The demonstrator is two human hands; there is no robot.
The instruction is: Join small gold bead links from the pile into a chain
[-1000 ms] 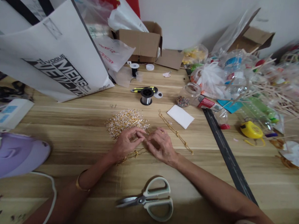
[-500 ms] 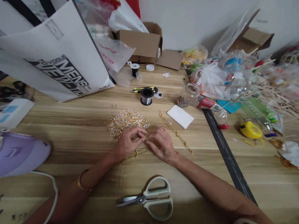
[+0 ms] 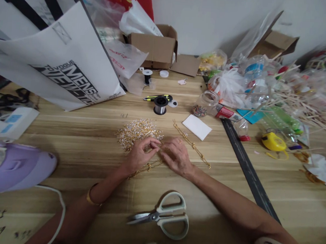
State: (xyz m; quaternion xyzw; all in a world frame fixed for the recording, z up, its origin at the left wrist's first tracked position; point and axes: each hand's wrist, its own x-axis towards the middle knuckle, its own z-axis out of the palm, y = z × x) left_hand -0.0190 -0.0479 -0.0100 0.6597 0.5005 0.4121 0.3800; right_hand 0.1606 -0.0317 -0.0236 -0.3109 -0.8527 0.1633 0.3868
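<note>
My left hand is closed in a pinch at the near edge of a pile of small gold and clear beaded pieces. Close beside it, my right hand has thumb and fingers drawn together. The fingertips of both hands nearly meet; what they pinch is too small to make out. A gold chain lies on the table under and between my hands, partly hidden by the left one. To the right of my right hand, a second gold chain is stretched out on the wood.
Scissors lie nearest me, blades slightly apart. Beyond the pile stand a wire spool and a yellow cutter. A white card, a jar of beads and a tape measure are rightward; a purple device is left.
Both hands stay at almost the same place, with only slight finger movement. The view has shifted a little; the chains, pile and scissors lie as before.
</note>
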